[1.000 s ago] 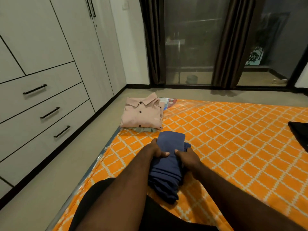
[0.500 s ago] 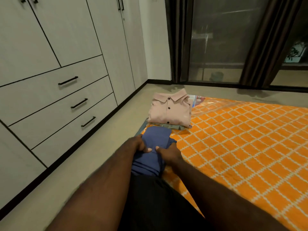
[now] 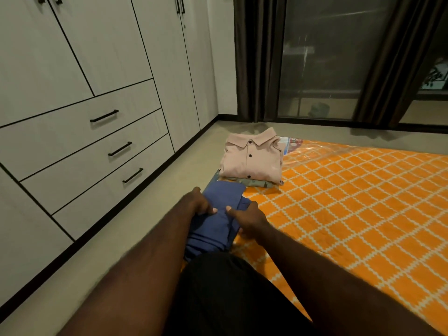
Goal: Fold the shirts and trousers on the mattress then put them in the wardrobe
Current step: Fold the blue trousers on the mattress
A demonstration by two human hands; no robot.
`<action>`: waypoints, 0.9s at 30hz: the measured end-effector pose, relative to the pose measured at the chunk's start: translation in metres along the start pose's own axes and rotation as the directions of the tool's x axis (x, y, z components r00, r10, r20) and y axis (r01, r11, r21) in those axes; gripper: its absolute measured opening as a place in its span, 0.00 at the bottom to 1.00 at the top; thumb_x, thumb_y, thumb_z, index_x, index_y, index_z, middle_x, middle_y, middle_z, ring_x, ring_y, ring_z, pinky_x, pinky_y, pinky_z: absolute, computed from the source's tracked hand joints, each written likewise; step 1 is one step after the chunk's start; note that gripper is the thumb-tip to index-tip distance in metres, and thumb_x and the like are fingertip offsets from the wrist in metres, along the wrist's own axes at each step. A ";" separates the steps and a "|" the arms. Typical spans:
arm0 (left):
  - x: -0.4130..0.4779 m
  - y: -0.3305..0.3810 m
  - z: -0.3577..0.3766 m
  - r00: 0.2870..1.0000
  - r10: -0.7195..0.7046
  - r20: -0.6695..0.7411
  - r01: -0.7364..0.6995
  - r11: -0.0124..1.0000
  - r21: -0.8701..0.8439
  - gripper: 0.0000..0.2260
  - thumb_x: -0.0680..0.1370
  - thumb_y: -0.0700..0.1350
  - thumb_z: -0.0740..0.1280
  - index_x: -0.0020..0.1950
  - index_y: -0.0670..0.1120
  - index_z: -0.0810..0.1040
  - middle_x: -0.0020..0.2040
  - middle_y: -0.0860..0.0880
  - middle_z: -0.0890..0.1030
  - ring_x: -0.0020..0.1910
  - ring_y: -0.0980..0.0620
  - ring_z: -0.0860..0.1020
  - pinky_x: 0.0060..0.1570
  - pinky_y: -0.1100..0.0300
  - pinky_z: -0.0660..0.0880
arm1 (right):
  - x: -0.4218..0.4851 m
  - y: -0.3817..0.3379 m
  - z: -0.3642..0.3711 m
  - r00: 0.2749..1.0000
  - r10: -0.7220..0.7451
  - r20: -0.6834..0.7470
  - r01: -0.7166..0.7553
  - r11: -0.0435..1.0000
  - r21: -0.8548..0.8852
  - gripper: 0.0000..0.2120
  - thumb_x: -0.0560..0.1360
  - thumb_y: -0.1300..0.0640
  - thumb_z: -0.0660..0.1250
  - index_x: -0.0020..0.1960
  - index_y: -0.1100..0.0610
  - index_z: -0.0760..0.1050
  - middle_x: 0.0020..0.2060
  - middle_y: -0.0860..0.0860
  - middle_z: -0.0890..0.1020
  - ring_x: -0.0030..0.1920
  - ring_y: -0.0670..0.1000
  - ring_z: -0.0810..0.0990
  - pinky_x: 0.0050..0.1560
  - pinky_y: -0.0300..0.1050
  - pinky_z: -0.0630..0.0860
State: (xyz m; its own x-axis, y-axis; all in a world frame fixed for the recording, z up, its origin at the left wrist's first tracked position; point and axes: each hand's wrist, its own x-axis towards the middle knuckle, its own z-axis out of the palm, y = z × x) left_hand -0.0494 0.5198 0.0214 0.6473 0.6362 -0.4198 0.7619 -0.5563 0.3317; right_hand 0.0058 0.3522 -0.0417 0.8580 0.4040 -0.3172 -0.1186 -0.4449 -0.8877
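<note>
Pale wardrobe (image 3: 97,69) doors and three drawers (image 3: 84,132) with black handles fill the left of the frame. Dark curtains (image 3: 257,57) and a glass door (image 3: 322,57) run across the top right. An orange mattress (image 3: 351,202) with a white lattice print lies on the floor (image 3: 121,238), spreading from the centre to the lower right. Near its far left corner, at centre frame, sits a folded pink shirt (image 3: 252,158), collar up. It is stacked on a greenish folded garment (image 3: 254,183) whose edge peeks out beneath.

Just below that stack, at the mattress's left edge, is a folded blue garment (image 3: 218,226) (probably trousers, though no waistband shows). Two bare arms reach in from the bottom of the frame. The left hand (image 3: 198,202) curls round the garment's left side and the right hand (image 3: 247,217) round its right side, thumbs on top. Each grip is closed on the cloth.

Compared with a second ago, the bundle has travelled left from further in on the mattress to its edge, close to the pink stack. The view has also swung toward the wardrobe. Folding of this piece looks finished, and it seems headed for the pile or the wardrobe, whose doors are all closed.
</note>
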 end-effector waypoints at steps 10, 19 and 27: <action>-0.058 0.113 0.040 0.940 0.259 -0.222 -0.283 0.956 -0.084 0.29 0.77 0.56 0.72 0.73 0.43 0.69 0.72 0.40 0.72 0.69 0.40 0.72 0.64 0.51 0.72 | -0.053 -0.003 -0.137 0.996 0.061 0.072 -0.067 0.994 0.087 0.27 0.79 0.37 0.65 0.69 0.54 0.68 0.59 0.56 0.77 0.44 0.54 0.83 0.39 0.46 0.80; -0.130 0.218 0.130 0.841 0.537 -0.069 -0.522 0.772 -0.363 0.31 0.76 0.57 0.74 0.72 0.43 0.70 0.68 0.41 0.76 0.63 0.41 0.78 0.56 0.51 0.78 | -0.095 0.037 -0.280 0.995 0.068 -0.071 -0.063 0.996 0.066 0.25 0.82 0.36 0.60 0.68 0.54 0.70 0.56 0.56 0.79 0.44 0.54 0.82 0.43 0.48 0.79; -0.176 0.293 0.207 0.620 0.784 0.028 -0.762 0.610 -0.218 0.26 0.80 0.63 0.65 0.69 0.45 0.74 0.61 0.41 0.81 0.57 0.44 0.80 0.49 0.56 0.74 | -0.104 0.106 -0.393 0.938 0.212 -0.274 -0.217 0.976 0.013 0.25 0.83 0.37 0.58 0.69 0.55 0.69 0.57 0.56 0.79 0.43 0.54 0.83 0.41 0.45 0.79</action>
State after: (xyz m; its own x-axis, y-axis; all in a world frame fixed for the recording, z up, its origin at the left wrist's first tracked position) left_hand 0.0553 0.1341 0.0174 0.9981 -0.0565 -0.0234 -0.0235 -0.7075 0.7063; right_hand 0.1004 -0.0511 0.0281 0.9166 0.0659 -0.3943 -0.3083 -0.5113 -0.8022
